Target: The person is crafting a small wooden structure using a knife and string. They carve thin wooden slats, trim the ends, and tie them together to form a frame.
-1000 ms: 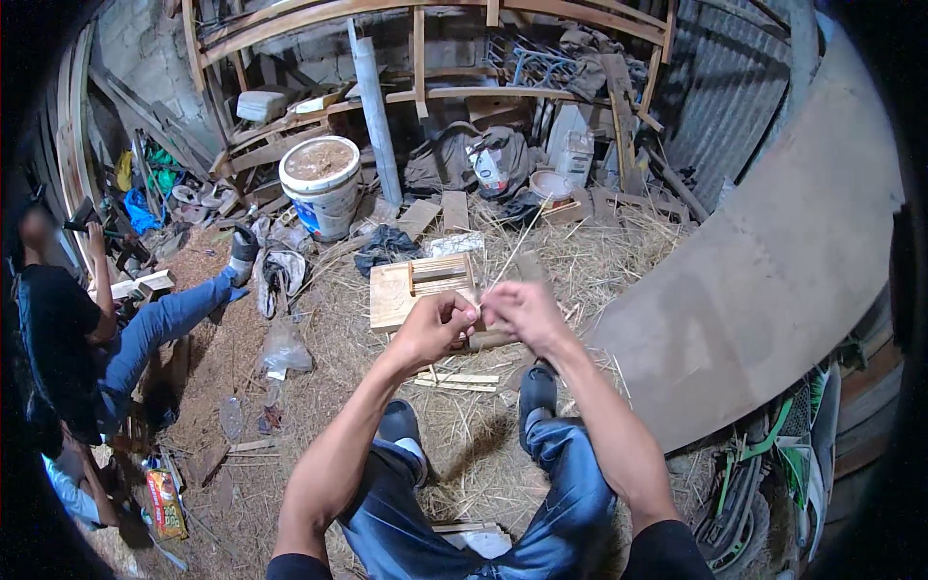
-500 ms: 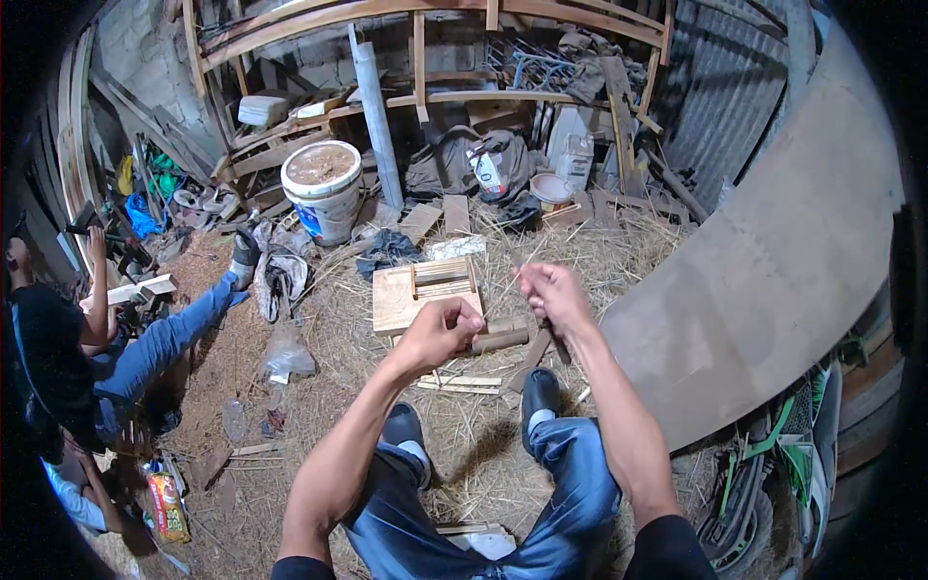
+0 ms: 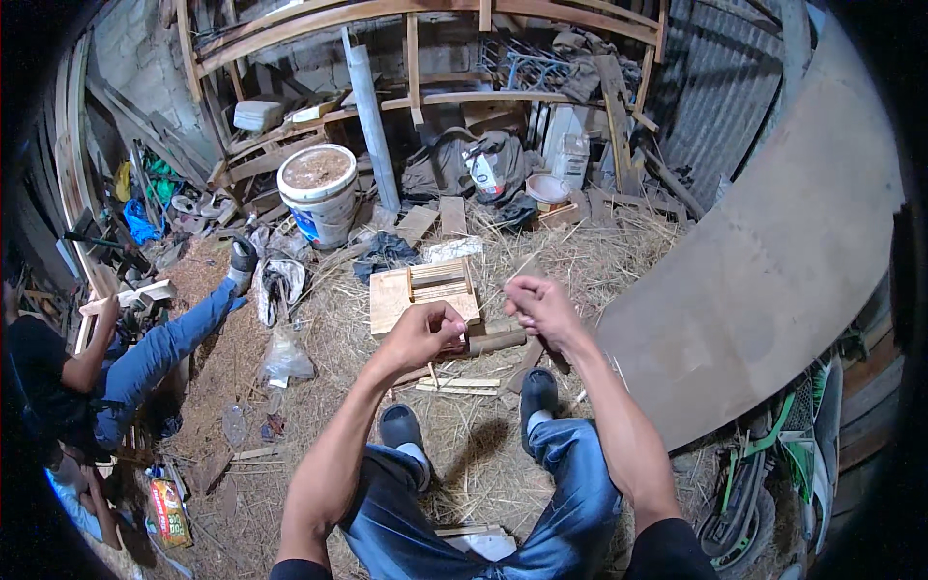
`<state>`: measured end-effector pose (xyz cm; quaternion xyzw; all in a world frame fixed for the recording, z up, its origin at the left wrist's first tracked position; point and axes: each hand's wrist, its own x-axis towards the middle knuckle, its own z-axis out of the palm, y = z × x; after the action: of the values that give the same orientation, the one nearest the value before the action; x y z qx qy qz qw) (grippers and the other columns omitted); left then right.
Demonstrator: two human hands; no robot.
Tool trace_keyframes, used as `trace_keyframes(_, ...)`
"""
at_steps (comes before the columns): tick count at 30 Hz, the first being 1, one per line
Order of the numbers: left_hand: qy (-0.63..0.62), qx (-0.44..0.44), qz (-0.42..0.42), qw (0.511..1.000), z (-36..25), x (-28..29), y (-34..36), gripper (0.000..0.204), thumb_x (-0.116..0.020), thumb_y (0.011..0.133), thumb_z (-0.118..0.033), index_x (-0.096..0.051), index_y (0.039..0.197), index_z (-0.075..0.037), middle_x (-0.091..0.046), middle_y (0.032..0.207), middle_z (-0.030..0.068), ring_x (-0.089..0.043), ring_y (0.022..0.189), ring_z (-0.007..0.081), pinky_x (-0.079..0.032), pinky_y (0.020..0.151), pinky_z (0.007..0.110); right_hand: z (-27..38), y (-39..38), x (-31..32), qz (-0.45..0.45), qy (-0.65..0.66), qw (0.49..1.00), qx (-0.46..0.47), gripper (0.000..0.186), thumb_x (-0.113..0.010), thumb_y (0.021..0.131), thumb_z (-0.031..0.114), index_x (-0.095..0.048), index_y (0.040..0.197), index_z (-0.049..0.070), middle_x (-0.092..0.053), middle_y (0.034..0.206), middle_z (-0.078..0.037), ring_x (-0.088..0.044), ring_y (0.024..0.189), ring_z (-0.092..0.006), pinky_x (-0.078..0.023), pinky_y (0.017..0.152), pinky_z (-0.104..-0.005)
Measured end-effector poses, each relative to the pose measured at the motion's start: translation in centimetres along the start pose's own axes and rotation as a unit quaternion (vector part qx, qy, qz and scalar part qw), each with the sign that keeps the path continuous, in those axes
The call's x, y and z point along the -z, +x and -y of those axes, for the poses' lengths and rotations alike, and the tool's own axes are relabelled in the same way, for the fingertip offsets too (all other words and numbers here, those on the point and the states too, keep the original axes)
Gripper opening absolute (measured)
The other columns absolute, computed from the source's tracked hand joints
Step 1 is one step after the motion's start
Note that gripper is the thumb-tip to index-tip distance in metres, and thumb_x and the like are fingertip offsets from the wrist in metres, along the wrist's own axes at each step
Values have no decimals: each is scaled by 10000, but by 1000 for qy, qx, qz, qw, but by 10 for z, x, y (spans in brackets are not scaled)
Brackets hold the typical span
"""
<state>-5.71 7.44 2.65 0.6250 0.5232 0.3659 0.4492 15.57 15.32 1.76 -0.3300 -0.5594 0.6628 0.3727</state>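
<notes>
My left hand (image 3: 435,332) is closed in a pinch, its fingertips together; I cannot make out what is in them. To its right and slightly higher, my right hand (image 3: 532,304) grips something thin that sticks up past the fingers, too fine to identify. Beyond both hands a small wooden box (image 3: 390,295) with a slatted opening lies on the straw-covered ground. A short round length of wood (image 3: 498,340) lies at the box's near edge, and pale strips (image 3: 454,385) lie nearer my feet.
Another person (image 3: 164,358) sits at the left with a hand near lumber; someone else is partly visible below. A bucket (image 3: 319,217) stands behind the box among scrap wood. A large curved sheet (image 3: 744,290) fills the right, above a green bicycle-like frame (image 3: 744,454).
My hands have parted since a second ago, the right drawing away to the right and then dropping slightly. The other person's hand at the left has moved down.
</notes>
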Motion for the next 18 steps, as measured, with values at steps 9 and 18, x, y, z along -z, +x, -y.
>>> trace_keyframes(9,-72,-15,5,997,-3,-3,3,205,-582,884,-222,-580,906,-18,-573,763,-8,-507,693,56,-413,618,214,2,-5,-33,80,-44,996,5,133,-583,875,148,-610,933,32,-562,661,-5,-393,452,-13,-262,383,-168)
trace_keyframes(18,-63,-25,17,998,-6,1,-5,176,-566,892,-191,-575,882,-16,-558,728,-20,-486,670,52,-401,609,214,12,-11,-27,44,2,997,-60,149,-599,867,152,-581,895,7,-597,679,-45,-373,430,-37,-260,372,-183)
